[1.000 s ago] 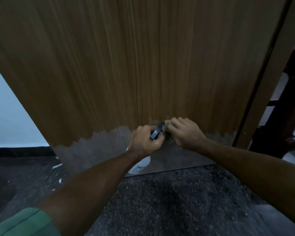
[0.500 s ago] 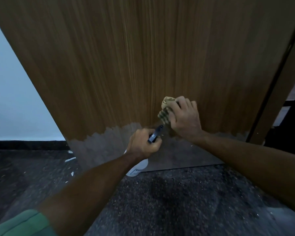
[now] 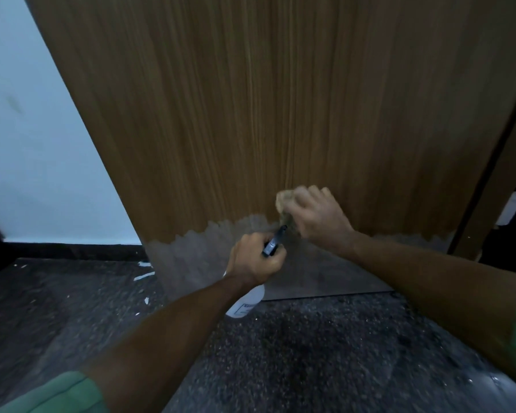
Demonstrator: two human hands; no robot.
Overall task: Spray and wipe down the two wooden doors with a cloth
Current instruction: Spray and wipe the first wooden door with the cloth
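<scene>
Door wiping, low on the panel: both hands occupied.
We log our right hand (image 3: 319, 216) clamped on the bunched cloth (image 3: 284, 200), pressed against the wooden door (image 3: 251, 114); just below, our left hand (image 3: 255, 259) grips the spray bottle (image 3: 246, 302), nozzle near the cloth.

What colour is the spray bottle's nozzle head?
Dark blue, almost black, atop the white spray bottle held by the left hand; head view.
</scene>
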